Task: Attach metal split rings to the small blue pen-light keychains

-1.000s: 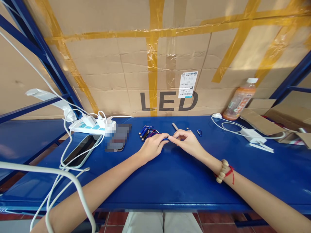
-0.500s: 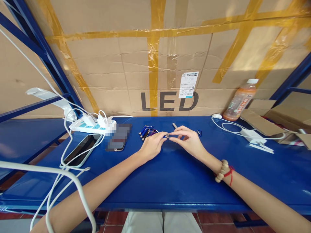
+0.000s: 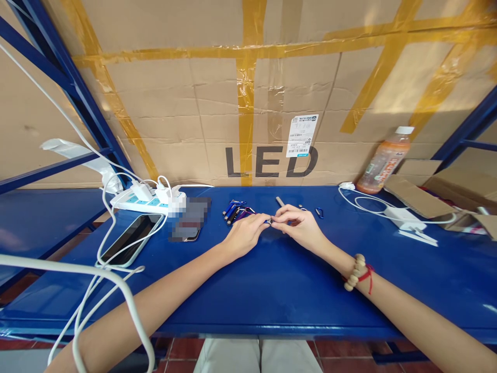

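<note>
My left hand [image 3: 245, 234] is closed around a small blue flashlight [image 3: 267, 221]; only its round end shows past the fingertips. The thumb and forefinger of my right hand [image 3: 298, 228] pinch at that end, and the rest of its fingers are curled. Behind my left hand lies a pile of small flashlights [image 3: 233, 211] in blue, black and purple, with clips attached. A thin grey cylinder [image 3: 279, 201] rests just beyond my right fingers, and a blue carabiner [image 3: 319, 213] is to the right of it. Tiny parts [image 3: 301, 207] behind my right hand are too small to make out.
On the blue table [image 3: 264, 290], a phone [image 3: 134, 238], a blurred dark item [image 3: 190, 220] and a white power strip [image 3: 143, 202] lie left, with loose white cables [image 3: 112, 277]. A drink bottle [image 3: 384, 160], charger [image 3: 404, 217] and open carton [image 3: 446, 191] stand right. A large taped box [image 3: 163, 114] forms the back.
My right thumb and forefinger have closed in on the flashlight's end, and the hand sits slightly lower. Small parts behind that hand now show. The left hand has barely moved.
</note>
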`<state>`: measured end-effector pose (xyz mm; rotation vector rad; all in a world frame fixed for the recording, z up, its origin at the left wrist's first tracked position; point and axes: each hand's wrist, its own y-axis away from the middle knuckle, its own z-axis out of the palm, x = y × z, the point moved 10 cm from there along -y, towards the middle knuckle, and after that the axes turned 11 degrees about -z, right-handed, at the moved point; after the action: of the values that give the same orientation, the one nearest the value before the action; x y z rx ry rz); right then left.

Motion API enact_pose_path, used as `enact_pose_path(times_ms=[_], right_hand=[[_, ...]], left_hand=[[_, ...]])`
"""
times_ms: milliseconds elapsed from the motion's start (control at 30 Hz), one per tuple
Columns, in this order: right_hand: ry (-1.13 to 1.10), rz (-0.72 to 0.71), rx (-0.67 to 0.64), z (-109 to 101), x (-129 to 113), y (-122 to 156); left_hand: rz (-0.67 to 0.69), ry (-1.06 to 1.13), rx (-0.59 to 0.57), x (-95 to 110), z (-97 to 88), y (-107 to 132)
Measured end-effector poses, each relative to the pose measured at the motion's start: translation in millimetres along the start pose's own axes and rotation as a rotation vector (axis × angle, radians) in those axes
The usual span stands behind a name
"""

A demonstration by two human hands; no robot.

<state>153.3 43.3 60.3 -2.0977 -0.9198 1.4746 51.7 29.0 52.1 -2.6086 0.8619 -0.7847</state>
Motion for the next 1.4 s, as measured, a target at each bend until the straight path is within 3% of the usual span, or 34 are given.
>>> enact_pose_path(times_ms=[267,433,833,1267,1400], right_hand=[[-0.082,0.033,0.014,0,2,2],[-0.05,0.009,-0.02,3,-1,4],[0.072,-0.049,0.048,-1,-10,4],[0.061,0.057,0.026,3,5,5],[0.027,0.084,0.015,4,9,5]], left_hand=[[0.072,0.039,-0.048,6,0.8,5],[0.136,0.008,-0.016,10,1.3,7],[0.249,-0.15,0.254,19,-12.3,15],[0.235,-0.168,0.303,18,-15.6,14],[0.166,-0.103,0.253,10,-14.2,9]])
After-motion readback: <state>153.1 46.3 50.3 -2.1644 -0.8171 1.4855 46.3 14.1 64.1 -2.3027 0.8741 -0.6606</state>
